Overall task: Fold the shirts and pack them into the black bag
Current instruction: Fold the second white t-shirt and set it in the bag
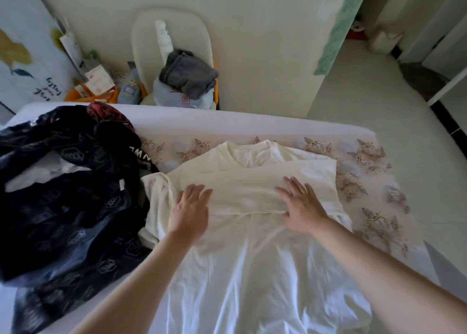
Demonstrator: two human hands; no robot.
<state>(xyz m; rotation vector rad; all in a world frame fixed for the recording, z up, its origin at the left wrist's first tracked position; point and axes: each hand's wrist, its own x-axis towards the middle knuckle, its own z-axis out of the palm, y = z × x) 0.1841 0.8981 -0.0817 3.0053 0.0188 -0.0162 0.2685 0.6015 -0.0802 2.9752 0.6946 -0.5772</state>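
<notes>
Head view looks down on your two bare forearms reaching over a white shirt (252,232) spread flat on the bed (374,162). Take the shirt as your landmark. Its round collar points away from you, toward the far edge of the bed, and its lower body runs back toward you between your arms. One sleeve lies folded across the chest as a flat band, its near edge forming a straight line between your hands. The other sleeve hangs loose off the shirt's left side.

Your left hand (190,207) rests palm down on the left end of that folded band, fingers spread and flat, gripping nothing. Your right hand (300,207) rests the same way on the band's right end, fingers splayed and extended, pressing the cloth rather than pinching it.

Left of the shirt, touching the loose sleeve, sits the black bag (63,207), crumpled and patterned, with its mouth open toward the far side and something pale showing inside. A dark garment with white lettering (144,157) pokes out between the bag and the shirt's shoulder.

Beyond the collar, past the bed's far edge, a white chair (141,38) holds a grey folded cloth (188,73) on a pale blue one.
</notes>
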